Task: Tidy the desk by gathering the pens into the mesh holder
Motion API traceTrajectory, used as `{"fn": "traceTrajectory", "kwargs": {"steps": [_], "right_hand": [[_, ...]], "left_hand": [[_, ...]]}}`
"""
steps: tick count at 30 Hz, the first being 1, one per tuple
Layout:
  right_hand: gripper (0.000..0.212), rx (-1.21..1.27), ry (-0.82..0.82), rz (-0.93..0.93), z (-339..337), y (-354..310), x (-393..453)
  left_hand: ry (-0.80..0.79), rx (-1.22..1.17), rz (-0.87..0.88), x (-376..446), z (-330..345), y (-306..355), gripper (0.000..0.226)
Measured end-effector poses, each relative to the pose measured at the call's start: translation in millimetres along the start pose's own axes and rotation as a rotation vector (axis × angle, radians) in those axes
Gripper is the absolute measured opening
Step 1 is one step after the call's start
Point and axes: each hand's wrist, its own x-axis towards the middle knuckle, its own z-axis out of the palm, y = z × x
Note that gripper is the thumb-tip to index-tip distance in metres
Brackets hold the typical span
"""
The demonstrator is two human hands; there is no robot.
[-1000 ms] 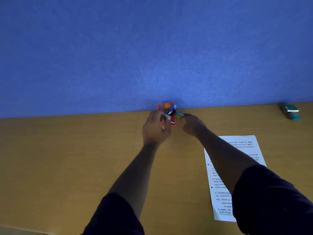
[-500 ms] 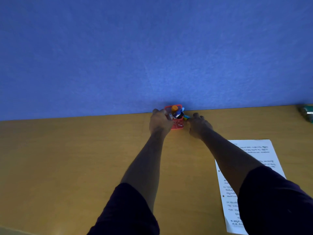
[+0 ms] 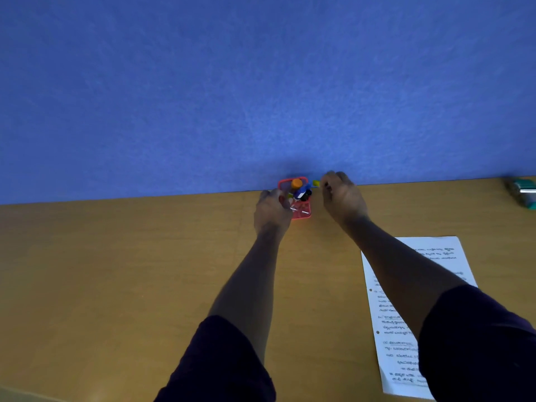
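Observation:
A small red mesh holder (image 3: pixel 303 213) stands at the far edge of the wooden desk, against the blue partition. Several pens (image 3: pixel 300 191) stick out of it, with orange, blue and black caps. My left hand (image 3: pixel 272 213) is wrapped around the holder's left side. My right hand (image 3: pixel 342 198) hovers just right of the holder, raised a little, fingers closed on a yellow-green pen (image 3: pixel 316 183) whose tip shows between hand and holder.
A printed sheet of paper (image 3: pixel 435 256) lies on the desk at the right, partly under my right forearm. A teal and silver stapler-like object (image 3: pixel 522 192) sits at the far right edge by the blue partition (image 3: pixel 261 82).
My right hand has lifted from the desk beside the holder and now holds the yellow-green pen up at rim height. My left hand stays on the holder.

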Motion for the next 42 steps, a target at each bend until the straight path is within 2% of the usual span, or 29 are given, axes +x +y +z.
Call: {"fn": "traceTrajectory", "kwargs": {"steps": [2,4,7,10,12,14,16,17,19,22,24,30,33,39,42], "right_hand": [[0.018,0.210,0.103,-0.003,-9,-14,5],[0.022,0.344,0.123,-0.042,-16,-28,12],[0.013,0.274,0.007,-0.187,-13,-42,21],[0.021,0.206,-0.149,-0.143,-3,-51,26],[0.028,0.162,-0.179,-0.110,2,-54,22],[0.032,0.190,-0.070,-0.037,6,-52,14],[0.032,0.277,0.082,0.139,9,-47,5],[0.032,0.296,0.103,0.245,11,-44,1],[0.035,0.292,0.004,0.361,16,-39,-9],[0.034,0.320,-0.138,0.326,23,-36,-20],[0.033,0.343,-0.164,0.317,25,-38,-21],[0.049,0.393,-0.265,0.271,24,-40,-20],[0.056,0.373,-0.303,0.272,20,-42,-24],[0.064,0.309,-0.254,0.168,4,-43,-44],[0.060,0.179,-0.212,0.074,-4,-35,-64]], "left_hand": [[0.011,0.002,-0.005,-1,0,1,0.026],[0.011,-0.004,-0.011,-1,-1,3,0.026],[-0.001,-0.007,0.001,-3,-3,4,0.024],[-0.011,-0.009,0.007,-3,-5,3,0.022],[-0.005,0.005,0.023,-4,-6,2,0.022],[0.002,0.015,0.043,-4,-5,0,0.024],[0.015,0.012,0.060,-4,-5,-1,0.025],[0.019,0.017,0.065,-3,-5,-1,0.026],[0.013,0.039,0.066,-1,-6,-1,0.027],[-0.002,0.079,0.077,1,-6,-1,0.028],[0.005,0.088,0.072,3,-7,-1,0.026],[0.002,0.088,0.021,7,-8,0,0.022],[-0.014,0.048,0.017,-1,-9,2,0.033],[-0.029,0.015,-0.031,-24,-10,1,0.051],[0.000,0.070,0.024,-39,-9,1,0.058]]}}
